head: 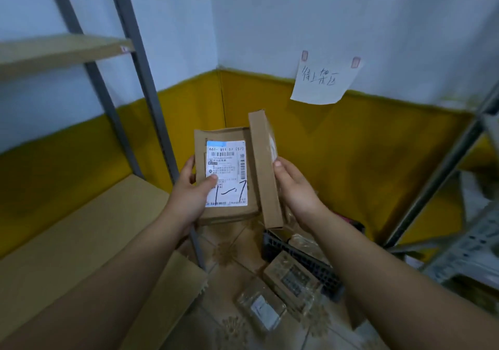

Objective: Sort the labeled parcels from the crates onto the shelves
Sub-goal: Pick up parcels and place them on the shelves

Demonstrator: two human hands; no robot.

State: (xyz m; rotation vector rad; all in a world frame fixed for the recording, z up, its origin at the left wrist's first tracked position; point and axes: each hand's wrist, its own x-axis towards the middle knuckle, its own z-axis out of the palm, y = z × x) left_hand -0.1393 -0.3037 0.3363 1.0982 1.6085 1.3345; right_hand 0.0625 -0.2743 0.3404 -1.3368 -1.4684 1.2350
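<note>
Two cardboard parcels held up over a crate in a room corner

The left hand [189, 196] grips a flat brown cardboard parcel with a white printed label hand-marked "1-7" [226, 173], its fingers curled round the left edge and the thumb on the label. The right hand [294, 187] holds a thin brown cardboard parcel [263, 166] edge-on, touching the first. Below, a black slatted plastic crate [302, 258] holds clear-wrapped packets, too blurred to count. Two taped brown parcels [293, 279] lie just beside it. The tan board shelf [81, 228] stands at left.
</note>
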